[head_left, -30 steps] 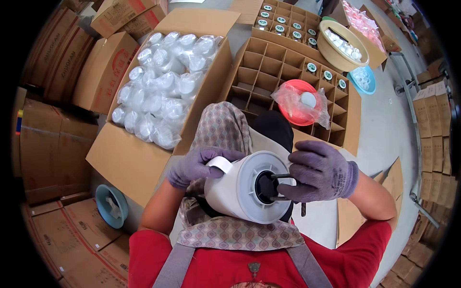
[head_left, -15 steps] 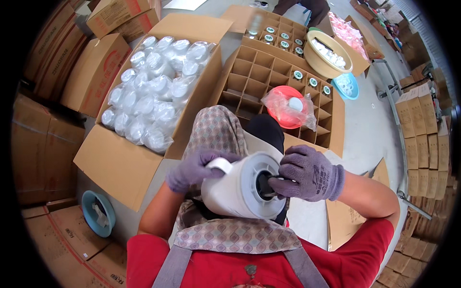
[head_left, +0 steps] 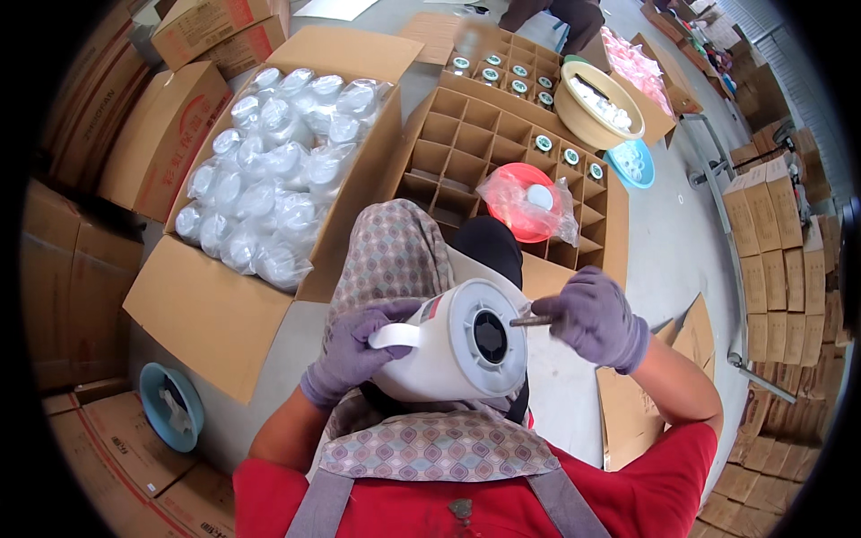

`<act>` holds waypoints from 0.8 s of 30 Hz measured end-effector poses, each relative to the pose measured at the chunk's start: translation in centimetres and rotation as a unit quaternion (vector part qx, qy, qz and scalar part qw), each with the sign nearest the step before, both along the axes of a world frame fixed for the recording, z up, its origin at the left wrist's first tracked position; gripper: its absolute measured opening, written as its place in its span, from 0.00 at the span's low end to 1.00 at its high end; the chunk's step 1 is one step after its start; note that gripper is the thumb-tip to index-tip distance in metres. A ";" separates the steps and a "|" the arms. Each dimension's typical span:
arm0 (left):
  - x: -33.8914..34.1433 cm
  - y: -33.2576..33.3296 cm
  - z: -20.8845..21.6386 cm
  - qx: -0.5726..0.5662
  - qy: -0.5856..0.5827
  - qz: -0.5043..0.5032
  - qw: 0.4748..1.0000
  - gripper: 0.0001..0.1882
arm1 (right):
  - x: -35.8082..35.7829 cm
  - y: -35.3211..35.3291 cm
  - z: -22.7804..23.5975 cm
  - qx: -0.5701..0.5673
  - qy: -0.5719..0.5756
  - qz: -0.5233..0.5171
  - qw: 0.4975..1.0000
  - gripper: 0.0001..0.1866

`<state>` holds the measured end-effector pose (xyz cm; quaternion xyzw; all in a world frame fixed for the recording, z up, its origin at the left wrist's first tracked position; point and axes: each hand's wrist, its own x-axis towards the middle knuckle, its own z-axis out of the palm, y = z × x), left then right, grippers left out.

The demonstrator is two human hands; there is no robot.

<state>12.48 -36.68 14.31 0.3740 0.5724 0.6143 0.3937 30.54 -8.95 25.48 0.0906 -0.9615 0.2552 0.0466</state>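
A white jug (head_left: 421, 368) lies on its side across my lap, its round base (head_left: 466, 345) turned to the right. In the middle of the base is a black round piece (head_left: 491, 337) inside a pale ring. My left hand (head_left: 357, 345), in a purple-grey glove, is closed around the jug's white handle (head_left: 395, 336). My right hand (head_left: 596, 320), gloved the same way and a little blurred, grips a thin metal rod-like tool (head_left: 534, 321). The tool points left, its tip close to the base near the black piece; whether it touches cannot be made out.
Ahead left stands an open carton (head_left: 377, 175) of plastic-wrapped, rounded clear items. A divided carton (head_left: 466, 141) ahead holds a few capped bottles and a red bowl (head_left: 513, 215). Beyond are a beige basin (head_left: 583, 125) and a blue one (head_left: 646, 170). Another blue basin (head_left: 148, 403) sits lower left.
My right hand has drawn back to the right from the base's centre, baring the black piece and the tool. My left hand has shifted along the handle toward me. The view has moved slightly.
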 end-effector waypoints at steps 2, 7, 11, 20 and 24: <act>-0.3 0.0 -0.2 -0.006 -0.029 -0.016 0.999 0.13 | -0.3 -0.7 -0.8 0.078 0.105 0.076 0.988 0.14; -0.7 0.3 -1.0 -0.054 0.003 -0.032 0.998 0.27 | -1.1 -1.7 -2.1 0.174 0.170 0.132 0.961 0.16; -0.7 0.9 0.4 -0.014 0.031 0.000 0.999 0.19 | -1.1 -1.6 -2.7 0.160 0.070 0.088 0.981 0.11; 4.4 0.9 -0.6 -0.053 0.195 0.138 0.970 0.10 | -2.2 -0.6 -5.7 -0.191 -0.287 -0.223 0.912 0.19; 2.8 1.7 -0.4 0.006 0.041 0.149 0.988 0.08 | -3.7 2.8 -5.5 -0.411 -0.359 -0.251 0.800 0.18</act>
